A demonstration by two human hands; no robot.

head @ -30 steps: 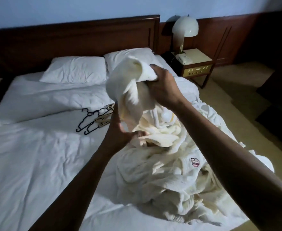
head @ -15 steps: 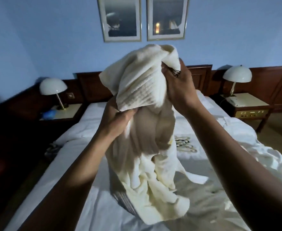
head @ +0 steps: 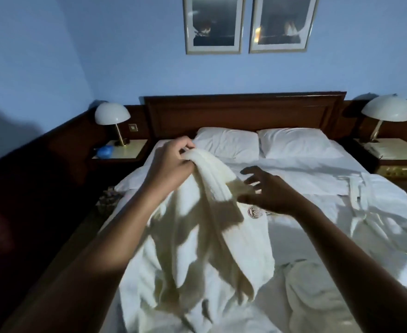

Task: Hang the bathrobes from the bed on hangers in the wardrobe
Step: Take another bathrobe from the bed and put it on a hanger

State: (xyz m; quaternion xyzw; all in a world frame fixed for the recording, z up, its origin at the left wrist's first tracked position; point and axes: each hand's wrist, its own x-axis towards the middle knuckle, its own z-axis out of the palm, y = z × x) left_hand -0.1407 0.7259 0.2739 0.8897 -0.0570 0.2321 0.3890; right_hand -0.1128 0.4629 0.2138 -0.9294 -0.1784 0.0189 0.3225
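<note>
A cream bathrobe [head: 204, 248] with a round chest emblem hangs over the bed [head: 305, 179], its lower part pooled on the sheet. My left hand [head: 171, 164] grips the robe's collar at the top and holds it up. My right hand [head: 264, 191] hovers just right of the collar with fingers spread, holding nothing. A second white bathrobe [head: 375, 212] lies spread on the bed's right side. The hangers are almost wholly hidden behind my right hand and the robe. No wardrobe is in view.
Two pillows [head: 264, 143] lie against the dark wooden headboard [head: 243, 111]. Nightstands with white dome lamps [head: 112, 116] stand at both sides. A bunched cream cloth [head: 317, 296] lies at the bed's near right. A dark floor strip runs along the left.
My right hand has let go of the robe and opened beside it. The robe has dropped lower, now held by my left hand alone. The view has widened onto the whole bed.
</note>
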